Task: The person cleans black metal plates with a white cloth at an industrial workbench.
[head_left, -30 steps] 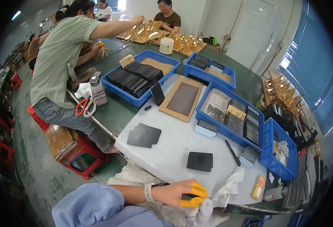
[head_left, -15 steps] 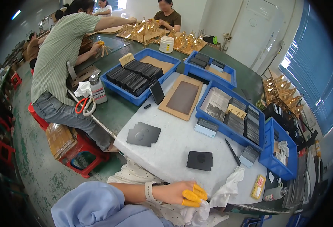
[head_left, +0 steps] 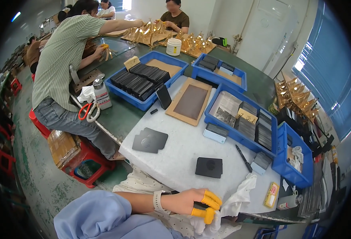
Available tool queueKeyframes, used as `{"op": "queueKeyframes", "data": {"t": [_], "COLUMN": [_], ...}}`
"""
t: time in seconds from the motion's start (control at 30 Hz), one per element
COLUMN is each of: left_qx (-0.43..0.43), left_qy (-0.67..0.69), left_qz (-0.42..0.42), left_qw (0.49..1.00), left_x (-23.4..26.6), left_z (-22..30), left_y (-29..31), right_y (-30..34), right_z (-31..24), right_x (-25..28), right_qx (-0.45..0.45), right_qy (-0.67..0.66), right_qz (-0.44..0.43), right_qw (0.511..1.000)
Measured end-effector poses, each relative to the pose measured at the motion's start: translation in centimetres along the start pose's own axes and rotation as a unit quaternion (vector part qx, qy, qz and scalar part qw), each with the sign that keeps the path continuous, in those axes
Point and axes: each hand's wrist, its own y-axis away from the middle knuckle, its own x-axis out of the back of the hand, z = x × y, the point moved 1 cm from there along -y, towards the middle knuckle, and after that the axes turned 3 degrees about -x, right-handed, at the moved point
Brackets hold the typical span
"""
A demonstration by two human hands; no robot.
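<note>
My left hand [head_left: 195,203], with yellow finger cots and a pale wristband, is at the near table edge. Its fingers are bent around a small dark piece [head_left: 200,206], mostly hidden, and touch a crumpled white cloth [head_left: 241,195] that hangs over the edge. I cannot make out my right hand; the cloth's lower folds might cover part of it. Beyond my left hand, a small stack of black plates [head_left: 208,167] lies on the white table cover [head_left: 179,151]. Further left lie flat, dark grey plates [head_left: 149,140] with a round pattern.
Blue trays [head_left: 145,103] of dark plates stand at the back and right. A framed brown board [head_left: 189,101], a black pen [head_left: 243,158], small boxes [head_left: 215,133] and a yellow packet [head_left: 271,195] lie about. A co-worker in a striped shirt [head_left: 62,59] leans in at left.
My left fingers have spread and shifted slightly, and a dark piece now shows between them. The plates on the table have stayed in place; the view has shifted a little.
</note>
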Motion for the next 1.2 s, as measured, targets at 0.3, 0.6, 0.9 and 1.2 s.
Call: {"op": "queueKeyframes", "data": {"t": [0.3, 0.6, 0.9, 1.2], "left_qx": [0.098, 0.216, 0.241, 0.187], "left_qy": [0.116, 0.364, 0.534, 0.509], "left_qz": [-0.033, 0.003, -0.101, 0.104], "left_qw": [0.988, 0.906, 0.804, 0.834], "left_x": [-1.2, -0.5, -4.3, -3.0], "left_z": [0.0, -0.3, -3.0, 0.3], "left_y": [0.3, -2.5, -2.8, -5.2], "right_y": [0.9, -7.3, -3.5, -4.8], "right_z": [0.1, 0.2, 0.5, 1.3], "right_x": [0.0, -8.7, -7.5, -8.6], "right_qx": [-0.053, -0.121, -0.080, -0.074], "right_qy": [0.024, 0.001, -0.090, -0.106], "right_qz": [-0.074, -0.054, -0.054, -0.103], "right_qw": [0.996, 0.991, 0.991, 0.986]}}
